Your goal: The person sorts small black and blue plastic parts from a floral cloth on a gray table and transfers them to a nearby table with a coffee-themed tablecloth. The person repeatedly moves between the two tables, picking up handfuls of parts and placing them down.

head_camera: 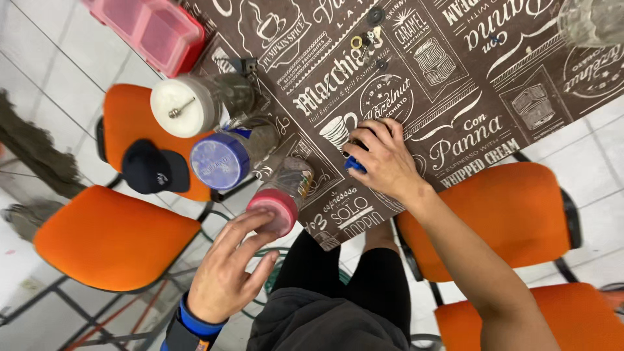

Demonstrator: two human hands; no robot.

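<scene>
A brown tablecloth [468,97] printed in white covers the table, and orange chairs [114,237] crowd around it on the pale tiled floor; one of them carries a dark cap [153,168]. A pink tray [153,29] sits at the table's far corner, and a few small washers and metal bits [367,39] lie scattered on the cloth, well apart from the hands. A clear glass [591,19] stands at the other edge.

Three clear jars stand in a row along the table edge — one with a white lid [182,107] that has a small metal knob, one with a blue lid [219,160], one with a pink lid [274,209]. What is in them is too dim to tell.

The left hand [227,273], a blue band at its wrist, has its fingers spread and its fingertips on the pink lid. The right hand [383,162] rests on the cloth just beside that jar, fingers curled down over a small blue object [354,164] — mostly hidden, so its kind cannot be told. Nothing stands between the two hands but the cloth.
</scene>
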